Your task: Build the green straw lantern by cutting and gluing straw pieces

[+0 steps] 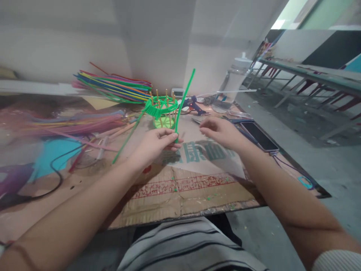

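A green fuzzy pipe cleaner (184, 99) stands nearly upright, its lower end pinched between the thumb and fingers of my left hand (166, 140). My right hand (218, 130) hovers over the paper with loosely bent fingers and nothing visible in them. Just behind it a pointed metal tip (195, 121) shows, perhaps from scissors partly hidden by the hand. Beyond my left hand stands a small round frame (164, 122) with a green base and upright wooden sticks. Green pipe cleaner is wound around its ring (160, 109), and one long end trails down to the left.
Bundles of coloured pipe cleaners (113, 86) lie at the back left. A dark blue glue gun (196, 106) and a clear water bottle (229, 88) stand at the back. A phone (259, 136) with a cable lies right. Printed paper (197, 152) covers part of the cardboard (158, 205).
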Available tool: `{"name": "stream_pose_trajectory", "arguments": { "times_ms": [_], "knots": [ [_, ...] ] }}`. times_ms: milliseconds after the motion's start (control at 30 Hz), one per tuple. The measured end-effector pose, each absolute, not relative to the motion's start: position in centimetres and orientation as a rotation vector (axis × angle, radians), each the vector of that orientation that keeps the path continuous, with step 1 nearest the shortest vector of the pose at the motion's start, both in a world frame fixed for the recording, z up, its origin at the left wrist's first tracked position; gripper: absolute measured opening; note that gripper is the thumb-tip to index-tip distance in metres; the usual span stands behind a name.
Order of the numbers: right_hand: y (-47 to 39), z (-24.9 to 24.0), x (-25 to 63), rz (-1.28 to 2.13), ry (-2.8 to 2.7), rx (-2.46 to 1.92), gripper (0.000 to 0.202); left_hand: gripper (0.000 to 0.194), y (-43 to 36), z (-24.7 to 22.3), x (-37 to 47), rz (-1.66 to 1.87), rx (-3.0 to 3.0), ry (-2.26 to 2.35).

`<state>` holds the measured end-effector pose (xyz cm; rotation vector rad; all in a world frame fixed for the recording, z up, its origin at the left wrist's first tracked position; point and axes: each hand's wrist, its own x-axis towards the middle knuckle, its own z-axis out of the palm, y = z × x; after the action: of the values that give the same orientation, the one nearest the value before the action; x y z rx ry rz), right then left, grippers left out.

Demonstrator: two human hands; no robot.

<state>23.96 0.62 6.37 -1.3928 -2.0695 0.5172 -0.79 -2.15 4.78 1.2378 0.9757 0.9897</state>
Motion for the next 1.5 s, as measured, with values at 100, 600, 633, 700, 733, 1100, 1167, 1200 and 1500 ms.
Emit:
{"name": "stream_pose_trajectory", "arguments": {
  "times_ms": [100, 600, 633, 700, 733, 1100, 1167, 1200, 1500],
  "knots": [
    [2.0, 5.4, 28.2, 0.131, -2.235, -1.667, 0.022, 0.030, -1.9, 4.8, -1.0, 0.963, 1.204, 0.957],
    [0.0, 5.2, 27.7, -0.138, -2.061, -1.492, 0.033, 0.039, -2.2, 4.5, -0.6, 0.930, 1.165, 0.953],
    [-1.0, 5.3, 26.2, -0.080, -2.067, -1.345, 0.035, 0.040, -2.4, 4.4, -0.4, 0.916, 1.137, 0.948],
    [-2.7, 5.2, 23.3, -0.026, -2.126, -1.079, 0.045, 0.040, -2.8, 4.3, 0.1, 0.892, 1.101, 0.928],
    [-3.4, 4.9, 22.1, -0.016, -2.156, -0.981, 0.048, 0.040, -2.9, 4.1, 0.3, 0.884, 1.094, 0.907],
    [-3.1, 3.2, 20.5, -0.049, -2.204, -0.925, 0.029, 0.035, -3.2, 2.8, 1.3, 0.895, 1.122, 0.839],
    [-3.2, 3.2, 20.5, -0.024, -2.192, -0.964, 0.029, 0.034, -3.3, 2.8, 1.3, 0.905, 1.112, 0.836],
    [-3.3, 3.2, 20.4, -0.015, -2.192, -0.977, 0.029, 0.033, -3.3, 2.8, 1.4, 0.908, 1.109, 0.844],
    [-2.3, 4.8, 22.8, 0.097, -2.165, -1.167, 0.035, 0.026, -3.2, 4.8, 0.5, 0.918, 1.085, 0.918]
  ]
}}
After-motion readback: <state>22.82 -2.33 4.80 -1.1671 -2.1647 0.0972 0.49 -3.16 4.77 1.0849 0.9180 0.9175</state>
